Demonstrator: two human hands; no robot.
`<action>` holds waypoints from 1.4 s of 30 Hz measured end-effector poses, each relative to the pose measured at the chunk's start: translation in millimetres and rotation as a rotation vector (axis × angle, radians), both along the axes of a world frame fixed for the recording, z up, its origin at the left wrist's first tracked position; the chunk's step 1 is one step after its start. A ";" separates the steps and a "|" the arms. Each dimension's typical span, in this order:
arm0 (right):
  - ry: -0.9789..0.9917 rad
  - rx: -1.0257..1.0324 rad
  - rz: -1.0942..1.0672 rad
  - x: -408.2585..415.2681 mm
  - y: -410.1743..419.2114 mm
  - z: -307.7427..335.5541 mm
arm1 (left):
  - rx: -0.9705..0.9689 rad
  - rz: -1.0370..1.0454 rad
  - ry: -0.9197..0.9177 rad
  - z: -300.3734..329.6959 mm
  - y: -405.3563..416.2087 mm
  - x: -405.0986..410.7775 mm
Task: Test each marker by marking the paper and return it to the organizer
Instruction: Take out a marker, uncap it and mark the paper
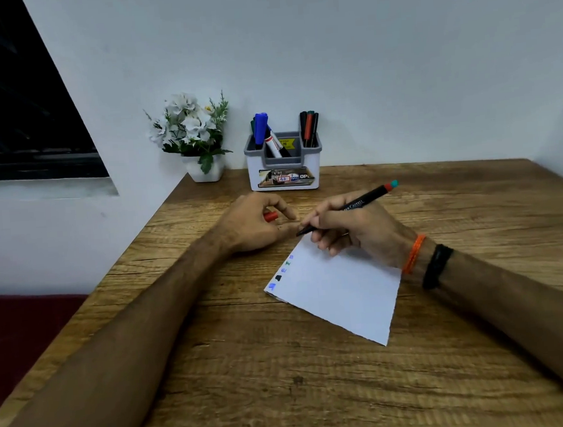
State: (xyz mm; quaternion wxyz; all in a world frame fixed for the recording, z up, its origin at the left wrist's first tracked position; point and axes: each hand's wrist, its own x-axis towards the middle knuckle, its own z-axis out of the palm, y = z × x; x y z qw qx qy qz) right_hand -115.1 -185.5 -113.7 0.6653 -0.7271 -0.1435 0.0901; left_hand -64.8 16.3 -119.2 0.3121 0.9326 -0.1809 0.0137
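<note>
Marker [346,208], black barrel: pinched in right hand [355,238], tip at far corner of paper [339,296]. Red cap [270,216]: gripped in left hand [257,225]. 5 test marks along paper's left edge. Advised: short light stroke beside these, recap, return to organizer [283,166]. Wooden table [285,379]; white wall [328,43]; potted flowers [191,133].

Dim even light, soft shadows, slight blur, wide-angle warping at edges.
</note>
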 end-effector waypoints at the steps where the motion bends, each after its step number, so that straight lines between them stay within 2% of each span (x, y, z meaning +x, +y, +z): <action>1: 0.004 -0.015 0.001 -2.2 1.5 -1.4 | 0.007 -0.007 -0.004 -0.2 0.5 0.1; 8: -0.002 -0.098 -0.034 -5.1 9.0 -4.0 | 0.077 -0.026 -0.020 -3.6 0.4 3.3; 17: -0.118 -0.175 -0.090 -7.5 8.8 -11.9 | 0.098 -0.017 -0.005 1.0 -2.2 -2.7; 42: -0.104 -0.192 -0.105 -9.7 10.9 -12.6 | 0.121 -0.017 -0.012 2.7 -2.6 -4.9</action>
